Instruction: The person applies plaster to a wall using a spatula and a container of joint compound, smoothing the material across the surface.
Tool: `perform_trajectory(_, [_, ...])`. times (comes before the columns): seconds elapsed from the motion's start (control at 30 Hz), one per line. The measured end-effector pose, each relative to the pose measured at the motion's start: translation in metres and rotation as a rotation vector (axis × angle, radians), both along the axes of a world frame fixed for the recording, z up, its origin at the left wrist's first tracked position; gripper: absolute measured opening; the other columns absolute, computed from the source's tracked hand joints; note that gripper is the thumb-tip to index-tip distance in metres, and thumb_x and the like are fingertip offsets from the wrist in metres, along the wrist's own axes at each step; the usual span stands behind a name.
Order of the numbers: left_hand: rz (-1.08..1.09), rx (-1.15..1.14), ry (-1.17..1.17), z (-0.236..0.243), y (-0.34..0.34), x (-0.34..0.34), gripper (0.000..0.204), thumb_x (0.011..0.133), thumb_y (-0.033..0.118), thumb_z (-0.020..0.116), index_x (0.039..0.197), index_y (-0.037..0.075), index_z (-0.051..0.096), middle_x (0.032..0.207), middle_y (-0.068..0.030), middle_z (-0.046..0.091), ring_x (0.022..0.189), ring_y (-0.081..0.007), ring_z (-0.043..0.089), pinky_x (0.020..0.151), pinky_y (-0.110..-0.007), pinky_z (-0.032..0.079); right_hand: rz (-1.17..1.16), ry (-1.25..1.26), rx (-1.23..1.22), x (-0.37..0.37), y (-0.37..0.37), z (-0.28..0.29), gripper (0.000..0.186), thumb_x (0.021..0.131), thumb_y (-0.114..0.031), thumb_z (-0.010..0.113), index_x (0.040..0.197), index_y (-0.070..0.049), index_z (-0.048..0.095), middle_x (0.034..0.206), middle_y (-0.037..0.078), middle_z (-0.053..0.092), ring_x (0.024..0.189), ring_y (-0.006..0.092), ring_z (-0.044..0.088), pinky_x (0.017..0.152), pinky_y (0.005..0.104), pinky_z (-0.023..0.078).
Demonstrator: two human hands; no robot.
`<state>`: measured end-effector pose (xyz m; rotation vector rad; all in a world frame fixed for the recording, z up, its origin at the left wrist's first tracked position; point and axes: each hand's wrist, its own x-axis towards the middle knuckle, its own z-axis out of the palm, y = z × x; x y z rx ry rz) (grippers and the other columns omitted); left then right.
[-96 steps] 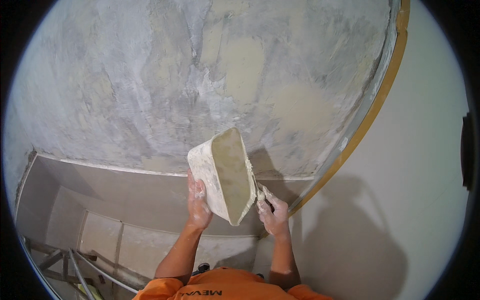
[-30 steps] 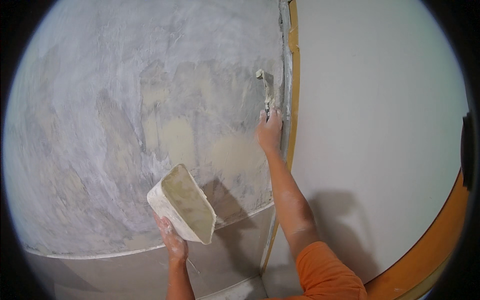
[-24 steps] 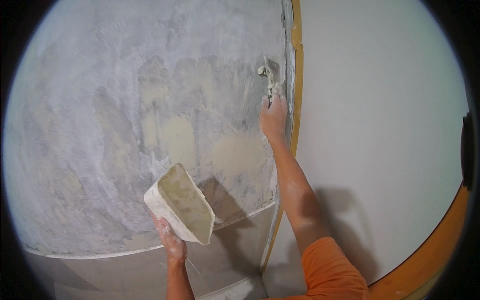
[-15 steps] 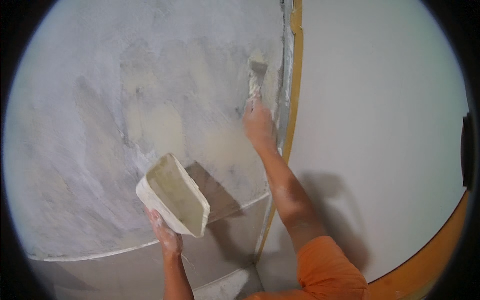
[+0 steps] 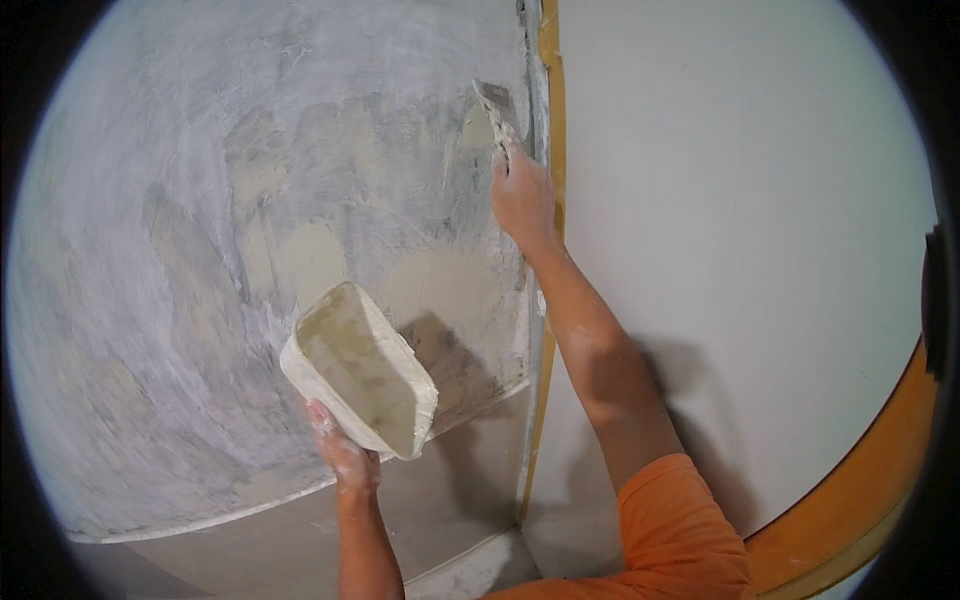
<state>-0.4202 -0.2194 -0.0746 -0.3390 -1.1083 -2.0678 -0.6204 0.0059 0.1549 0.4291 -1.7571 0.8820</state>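
Observation:
My right hand [image 5: 523, 195] is closed round the handle of a putty knife [image 5: 494, 106] caked with pale filler. Its blade is against the patchy grey wall [image 5: 330, 150], near the inner corner. Low in front of me, my left hand [image 5: 342, 446] grips a white rectangular tub [image 5: 352, 375] from beneath and the side, tilted so its inside shows. Filler coats the tub's rim and inner walls. White smears mark both hands. Cream patches of filler [image 5: 440, 290] lie on the wall between the tub and the knife.
Yellow tape [image 5: 556, 120] runs down the corner, beside a smooth white wall [image 5: 740, 220] on the right. A pale ledge line [image 5: 250, 508] crosses below the plastered area. An orange curved edge [image 5: 850, 480] shows at lower right, and a dark object [image 5: 934, 300] at the far right rim.
The putty knife and my right hand have moved up the wall, the blade now angled leftward. My left hand has brought the tub slightly right and up. The view has shifted somewhat.

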Motion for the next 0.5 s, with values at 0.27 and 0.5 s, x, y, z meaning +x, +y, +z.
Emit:
perform_trajectory(0.27, [0.156,0.022,-0.069,-0.005,0.005,-0.003,0.073,0.102,0.057,0.037,0.155,0.009,0.019,0.152,-0.0130,0.034,0.136,-0.0288,0.040,0.112,-0.043,0.036,0.014,-0.227,0.096,0.026,-0.022,-0.077,0.046,0.095,-0.024,0.054,0.134,0.000,0.053,0.108,0.029,0.065,0.101,0.0456,0.062,0.092,0.0522,0.047])
perform_trajectory(0.5, [-0.083,0.047,0.004,0.012,0.004,0.001,0.074,0.102,0.056,0.039,0.152,0.004,0.023,0.151,-0.0147,0.035,0.137,-0.0309,0.038,0.113,-0.044,0.033,0.047,-0.071,0.062,0.038,-0.021,-0.173,0.046,0.095,-0.024,0.056,0.134,-0.001,0.053,0.116,0.027,0.063,0.108,0.0441,0.059,0.094,0.0511,0.046])
